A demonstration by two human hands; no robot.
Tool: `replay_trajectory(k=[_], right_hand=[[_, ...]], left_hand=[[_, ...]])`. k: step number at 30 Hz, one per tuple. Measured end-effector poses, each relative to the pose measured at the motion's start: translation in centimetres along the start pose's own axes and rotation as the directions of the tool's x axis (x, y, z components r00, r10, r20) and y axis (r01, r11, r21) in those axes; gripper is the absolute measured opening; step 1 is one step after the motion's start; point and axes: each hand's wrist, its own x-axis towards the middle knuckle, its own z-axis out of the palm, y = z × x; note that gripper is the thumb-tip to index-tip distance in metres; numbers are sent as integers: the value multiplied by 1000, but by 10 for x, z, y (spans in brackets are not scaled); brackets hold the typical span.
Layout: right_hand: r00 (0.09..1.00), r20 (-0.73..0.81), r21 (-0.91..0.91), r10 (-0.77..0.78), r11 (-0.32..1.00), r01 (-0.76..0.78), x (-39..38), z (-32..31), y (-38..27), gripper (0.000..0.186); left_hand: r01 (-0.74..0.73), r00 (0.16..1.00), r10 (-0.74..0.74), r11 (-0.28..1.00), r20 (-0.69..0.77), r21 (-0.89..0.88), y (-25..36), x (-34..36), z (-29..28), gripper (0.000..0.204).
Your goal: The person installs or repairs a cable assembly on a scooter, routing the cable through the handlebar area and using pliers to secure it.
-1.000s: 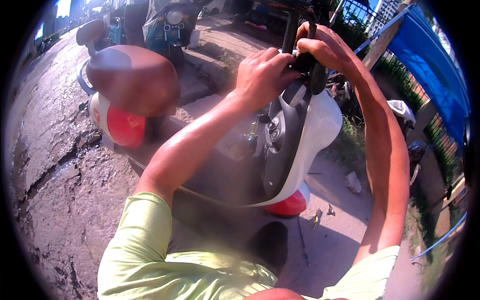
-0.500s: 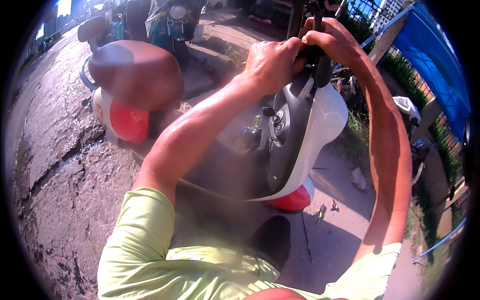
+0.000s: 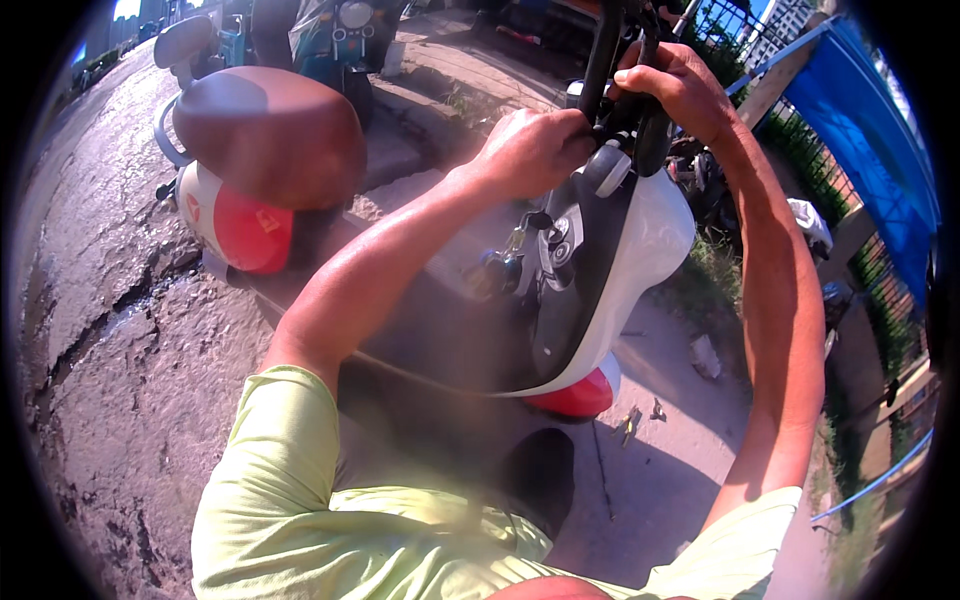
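A white, black and red electric scooter (image 3: 662, 225) stands in front of me, its handlebar (image 3: 603, 55) at the top of the view. My left hand (image 3: 535, 150) is closed at the lower part of the black handlebar assembly; what its curled fingertips hold is hidden. Higher and to the right, my right hand (image 3: 685, 95) has its thumb and fingers around a black part of the handlebar. Keys (image 3: 508, 250) hang at the dash panel below my left wrist. The brown seat (image 3: 270, 135) is on the left.
Small metal pieces (image 3: 630, 425) and a thin dark rod (image 3: 604, 475) lie on the ground near my foot. A stone (image 3: 705, 357) is beside the scooter. Another parked vehicle (image 3: 350, 45) stands behind. A blue tarp (image 3: 865, 130) hangs over a fence on the right.
My left hand has moved slightly down, away from my right hand. My right thumb now reaches out along the black part, and more of the handlebar shows between the hands.
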Motion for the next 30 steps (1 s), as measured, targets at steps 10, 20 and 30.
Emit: replay_trajectory(k=[10,20,30], right_hand=[[949,262,-236,173,965,-111,-1,-13,-22,49],[966,230,-240,117,969,-61,0,3,-21,36],[992,86,-278,90,958,-62,-12,-2,-9,34]], left_hand=[[334,937,-279,895,211,-296,13,4,-30,34],[291,931,-361,817,-49,-498,5,-13,2,31],[339,941,-280,770,191,-541,2,3,-24,33]])
